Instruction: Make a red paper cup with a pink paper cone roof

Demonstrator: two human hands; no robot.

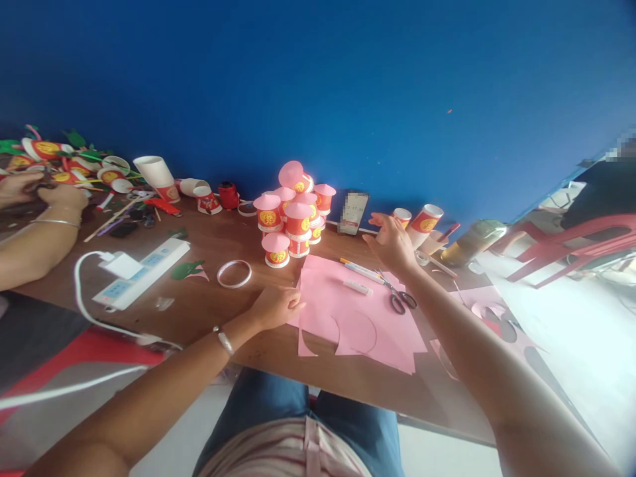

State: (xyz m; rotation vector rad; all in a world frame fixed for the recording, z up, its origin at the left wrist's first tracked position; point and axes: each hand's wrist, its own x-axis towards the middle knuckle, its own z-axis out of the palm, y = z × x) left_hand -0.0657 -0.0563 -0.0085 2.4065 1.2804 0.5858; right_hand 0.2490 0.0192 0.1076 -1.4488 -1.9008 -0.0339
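My left hand point(279, 307) rests on the table with its fingers curled into a loose fist, beside the left edge of the pink paper sheets point(322, 315); nothing shows in it. Over the back of the table, my right hand point(392, 244) is raised with fingers bent and apart, holding nothing that I can see. Just behind it stand a small paper cup point(401, 216) and a taller red paper cup point(423, 224). Scissors point(397, 301), a white glue stick point(358, 287) and a yellow-white pen point(362, 270) lie on the pink paper.
Red cups with pink cone tops point(275, 248) are stacked mid-table. A white ring point(234, 273) and a power strip point(144, 275) lie left. A phone point(354, 212) leans on the wall. Another person's hands point(59, 199) work far left. Paper scraps point(489, 308) lie right.
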